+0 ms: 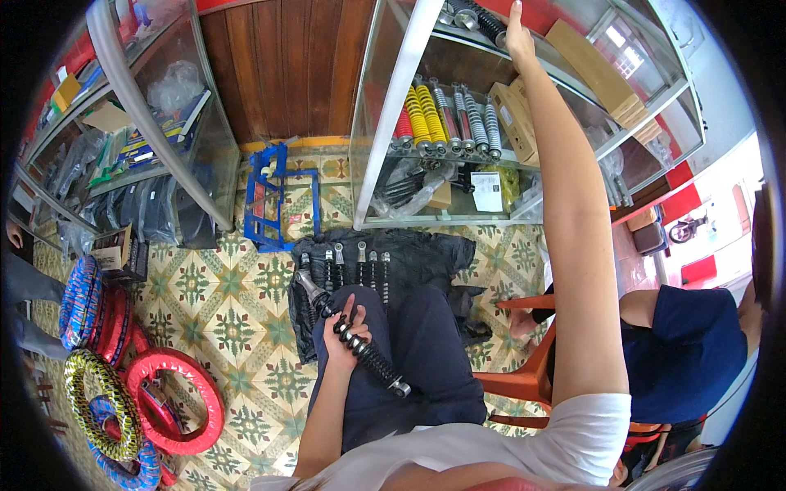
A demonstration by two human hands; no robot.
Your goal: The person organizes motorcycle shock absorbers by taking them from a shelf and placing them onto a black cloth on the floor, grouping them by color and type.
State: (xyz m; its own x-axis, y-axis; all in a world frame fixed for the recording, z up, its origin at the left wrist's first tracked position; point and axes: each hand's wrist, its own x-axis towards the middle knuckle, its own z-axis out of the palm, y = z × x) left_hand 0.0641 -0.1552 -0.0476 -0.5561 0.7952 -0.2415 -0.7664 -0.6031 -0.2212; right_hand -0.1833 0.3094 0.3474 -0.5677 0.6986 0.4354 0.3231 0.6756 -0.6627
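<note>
My left hand (349, 334) is closed around a black coil-spring shock absorber (374, 362), which lies slantwise above my thighs with its silver end up and to the left. My right arm reaches far up to the glass cabinet's upper shelf, where my right hand (519, 37) is at the end of another black shock absorber (488, 24); how its fingers sit there is partly hidden. Beyond my knees, several black shock absorbers (361, 264) lie side by side on a black plastic sheet (424, 251) on the floor.
The glass cabinet (393, 104) holds yellow shock absorbers (424, 119), silver ones and cardboard boxes (514, 123). A blue metal stand (264, 196) is ahead left. Wrapped tyres (178, 399) lie at left. A person (681, 356) sits close at right by an orange plastic chair (522, 380); another stands far left.
</note>
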